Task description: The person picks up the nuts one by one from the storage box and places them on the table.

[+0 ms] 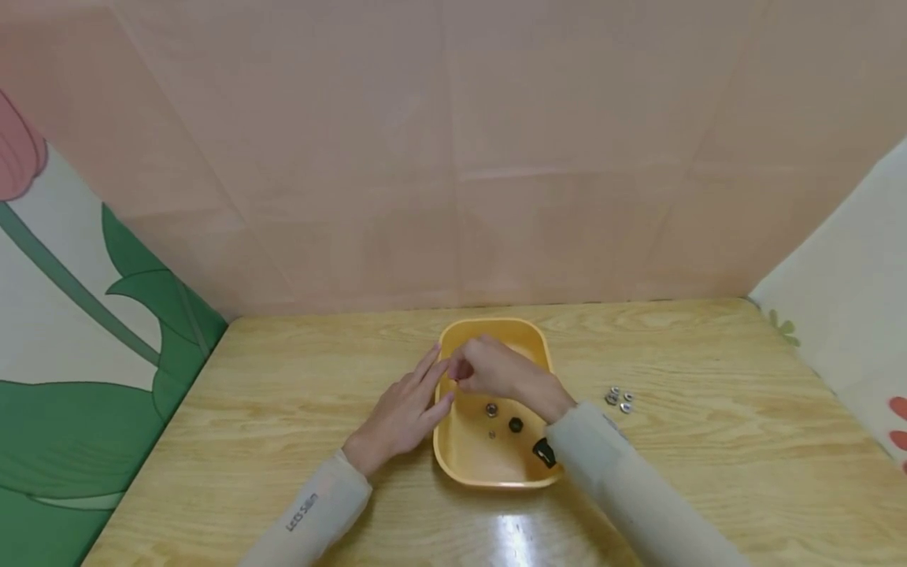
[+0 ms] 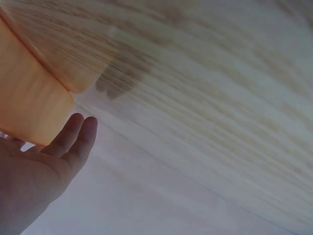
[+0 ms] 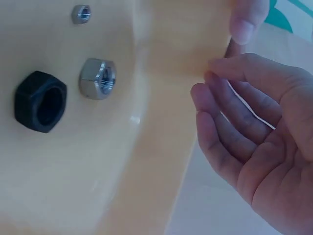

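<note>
A yellow plastic tray [image 1: 453,472] stands on the table under both hands. My left hand [image 1: 400,413] lies along its left rim, fingers extended; in the left wrist view the fingers [image 2: 80,139] reach up beside the tray's outer wall [image 2: 29,93]. My right hand [image 1: 496,370] is inside the tray near that same wall, thumb and forefinger tips together, other fingers curled. I cannot tell whether something tiny is between those tips. On the tray floor lie a large black hex nut [image 3: 40,102], a silver hex nut [image 3: 98,78] and a small silver nut [image 3: 81,14].
Several silver nuts [image 1: 620,398] lie in a cluster on the wooden table [image 1: 319,362], right of the tray. A dark device [image 1: 544,453] shows at the right cuff. A pinkish covering [image 1: 453,236] hangs behind the table, and printed panels flank both sides.
</note>
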Tool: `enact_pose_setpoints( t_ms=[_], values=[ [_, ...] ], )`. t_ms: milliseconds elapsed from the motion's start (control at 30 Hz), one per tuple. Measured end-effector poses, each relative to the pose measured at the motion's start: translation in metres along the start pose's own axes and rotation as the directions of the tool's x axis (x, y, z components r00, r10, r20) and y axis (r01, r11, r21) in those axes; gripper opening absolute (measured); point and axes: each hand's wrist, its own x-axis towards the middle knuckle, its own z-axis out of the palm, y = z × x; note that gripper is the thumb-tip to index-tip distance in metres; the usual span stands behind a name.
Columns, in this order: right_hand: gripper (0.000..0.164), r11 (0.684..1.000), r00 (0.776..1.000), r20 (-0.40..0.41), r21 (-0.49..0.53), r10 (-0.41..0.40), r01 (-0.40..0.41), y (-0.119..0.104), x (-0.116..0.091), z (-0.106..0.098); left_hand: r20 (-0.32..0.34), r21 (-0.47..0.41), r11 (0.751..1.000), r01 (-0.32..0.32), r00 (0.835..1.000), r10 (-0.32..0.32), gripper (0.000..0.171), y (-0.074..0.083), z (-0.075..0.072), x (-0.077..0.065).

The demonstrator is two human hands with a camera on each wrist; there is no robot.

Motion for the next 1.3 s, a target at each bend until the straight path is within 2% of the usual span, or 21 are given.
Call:
enact_pose_setpoints(
  t_ms=[300,533,833,1067,1300],
  values=[
    [0.013,0.995,0.993,-0.075,-0.042,-0.095,0.092,-0.013,-0.005,-0.007,-0.003,-0.008,1.000,-0.004,1.000,0.004,0.055,0.001,-0.001,0.000],
    [0.009,0.988,0.981,-0.127,-0.069,-0.148,0.140,-0.022,-0.007,-0.010,-0.006,-0.001,1.000,-0.016,1.000,0.016,0.062,-0.001,0.000,0.000],
    [0.012,0.979,0.965,-0.170,-0.052,-0.202,0.196,-0.031,-0.012,-0.015,0.036,-0.021,1.000,0.014,0.999,-0.013,0.069,-0.002,0.000,0.001],
    [0.012,0.970,0.953,-0.185,-0.051,-0.241,0.236,-0.034,-0.017,-0.020,0.029,-0.014,1.000,0.005,1.000,-0.005,0.065,-0.004,0.000,0.001],
    [0.010,0.966,0.948,-0.193,-0.101,-0.255,0.239,-0.032,-0.023,-0.026,0.025,-0.029,0.999,0.019,1.000,-0.018,0.059,-0.003,-0.002,-0.001]
  ],
)
